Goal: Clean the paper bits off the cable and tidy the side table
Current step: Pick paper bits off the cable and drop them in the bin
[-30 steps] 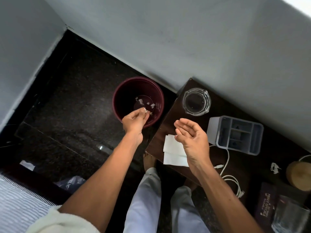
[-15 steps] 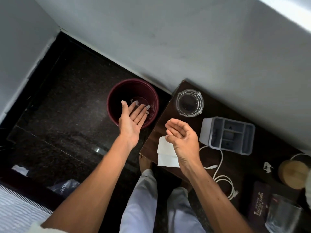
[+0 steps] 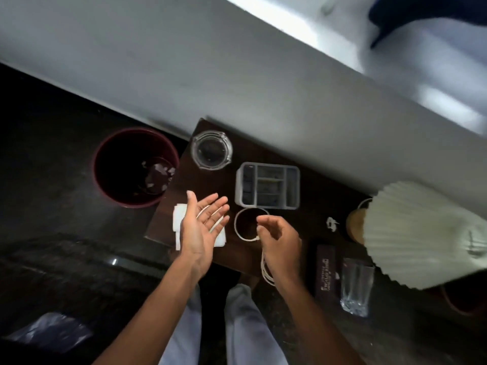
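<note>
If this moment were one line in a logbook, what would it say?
left hand: open, empty, over napkins | right hand: open, above cable | bin: paper bits inside | cable: on table

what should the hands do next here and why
Probably close the right hand on the white cable. Both hands look empty: the left hand is open, palm up, over the white tissues, and paper bits already lie in the maroon bin. The cable loops loose just left of the right fingers, so it seems the next thing to tidy.
</note>
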`<state>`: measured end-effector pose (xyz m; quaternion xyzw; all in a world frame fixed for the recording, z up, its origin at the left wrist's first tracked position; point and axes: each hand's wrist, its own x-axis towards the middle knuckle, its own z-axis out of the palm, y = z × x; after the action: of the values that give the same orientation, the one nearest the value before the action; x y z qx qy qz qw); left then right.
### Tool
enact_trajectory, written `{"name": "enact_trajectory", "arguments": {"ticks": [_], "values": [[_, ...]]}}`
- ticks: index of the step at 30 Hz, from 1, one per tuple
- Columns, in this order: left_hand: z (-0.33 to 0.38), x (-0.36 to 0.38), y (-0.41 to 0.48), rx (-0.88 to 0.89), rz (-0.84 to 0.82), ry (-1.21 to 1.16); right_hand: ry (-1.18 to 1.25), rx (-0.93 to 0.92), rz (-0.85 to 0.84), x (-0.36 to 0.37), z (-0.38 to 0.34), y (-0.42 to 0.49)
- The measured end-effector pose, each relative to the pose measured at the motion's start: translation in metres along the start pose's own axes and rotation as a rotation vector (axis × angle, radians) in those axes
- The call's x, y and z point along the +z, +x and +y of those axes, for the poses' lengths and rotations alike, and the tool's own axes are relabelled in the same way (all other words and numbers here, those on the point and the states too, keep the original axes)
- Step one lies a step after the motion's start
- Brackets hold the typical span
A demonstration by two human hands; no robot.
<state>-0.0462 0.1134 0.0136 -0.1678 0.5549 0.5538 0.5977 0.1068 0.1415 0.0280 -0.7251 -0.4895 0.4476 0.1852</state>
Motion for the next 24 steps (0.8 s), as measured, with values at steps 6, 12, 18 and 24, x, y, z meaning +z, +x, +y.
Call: {"name": "enact_trajectory", "arguments": {"ticks": [6,12,18,24], "values": [[-0.051,0.028,-0.020,-0.059,-0.052,0.150,-0.257,-0.056,0.125,-0.074,0.031,0.031],[-0.077,0.046,-0.030,-0.081,-0.086,0.231,-0.637,-0.052,0.103,-0.107,0.038,0.067],[-0.088,0.052,-0.036,-0.061,-0.100,0.266,-1.019,-0.058,0.025,-0.105,0.046,0.075],[-0.096,0.047,-0.032,-0.078,-0.108,0.282,-1.081,0.008,-0.005,-0.098,0.062,0.086]]}}
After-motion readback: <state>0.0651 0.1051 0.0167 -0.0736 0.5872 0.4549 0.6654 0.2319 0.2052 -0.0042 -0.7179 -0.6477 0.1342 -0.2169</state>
